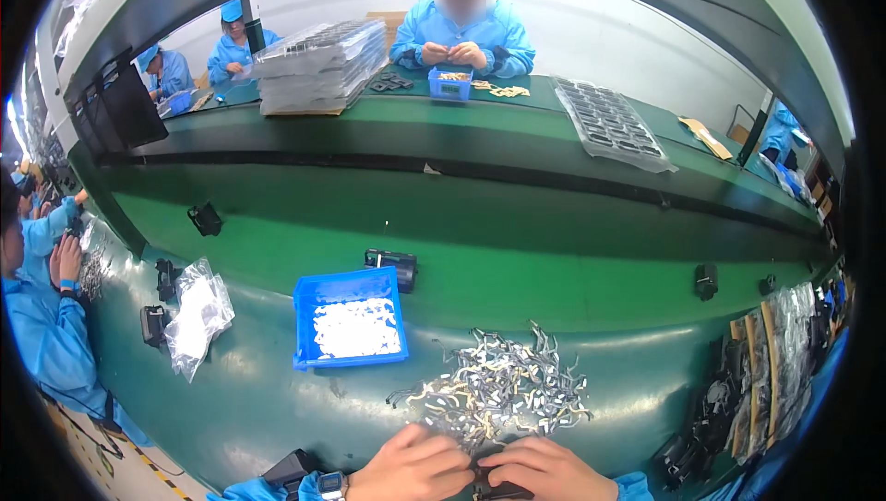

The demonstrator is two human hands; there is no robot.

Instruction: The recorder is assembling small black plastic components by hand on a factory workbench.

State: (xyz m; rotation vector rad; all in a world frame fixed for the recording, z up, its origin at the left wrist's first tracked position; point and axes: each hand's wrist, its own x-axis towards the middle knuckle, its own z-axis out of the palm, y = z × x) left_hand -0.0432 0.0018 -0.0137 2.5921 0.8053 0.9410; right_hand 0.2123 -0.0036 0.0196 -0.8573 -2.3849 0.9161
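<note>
At the near edge of the table my right hand (546,470) curls over a black plastic part (499,488), which is cut off by the lower border. My left hand (413,466) is right beside it, fingers bent and pressed together, with the fingertips at the part's left side. Whatever those fingers pinch is hidden. Just beyond both hands spreads a loose pile of short wire leads (498,381), dark and pale, with small white pieces among them. A blue bin (303,328) of small white pieces stands behind and left of the pile.
Black plastic units (406,272) sit behind the bin and along the green conveyor (517,270). A clear plastic bag (198,303) lies left. Cardboard-divided parts (761,381) stand right. Co-workers in blue sit left and opposite (461,30), near stacked trays (318,67).
</note>
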